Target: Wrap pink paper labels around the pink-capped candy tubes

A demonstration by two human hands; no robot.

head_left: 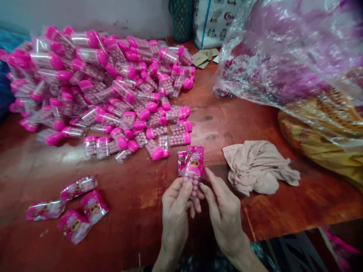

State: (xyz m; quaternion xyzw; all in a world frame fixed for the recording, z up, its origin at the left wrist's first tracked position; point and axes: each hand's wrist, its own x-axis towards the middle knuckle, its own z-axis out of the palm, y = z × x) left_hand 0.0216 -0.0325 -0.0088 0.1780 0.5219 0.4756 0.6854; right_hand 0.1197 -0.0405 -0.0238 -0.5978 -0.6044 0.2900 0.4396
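A clear container of pink balls (pixel 191 181) is held upright between the thumb and fingers of my left hand (pixel 177 204), near the table's front edge. Over its upper end sits a printed pink sleeve (pixel 194 159). My right hand (pixel 222 207) is at the container's right side, its thumb and index finger apart, the fingertips near the sleeve's lower edge; whether they touch it is unclear. Just behind, to the left, lies another pink printed piece (pixel 181 162). Several sleeved containers (pixel 93 206) lie at the left front.
A large heap of pink-capped containers (pixel 113 83) covers the back left. A crumpled cloth (pixel 259 166) lies right of my hands. Clear plastic (pixel 283 56) and a yellow bag (pixel 320 139) are at the right. Cardboard pieces (pixel 201 58) and a white printed bag (pixel 214 22) stand behind.
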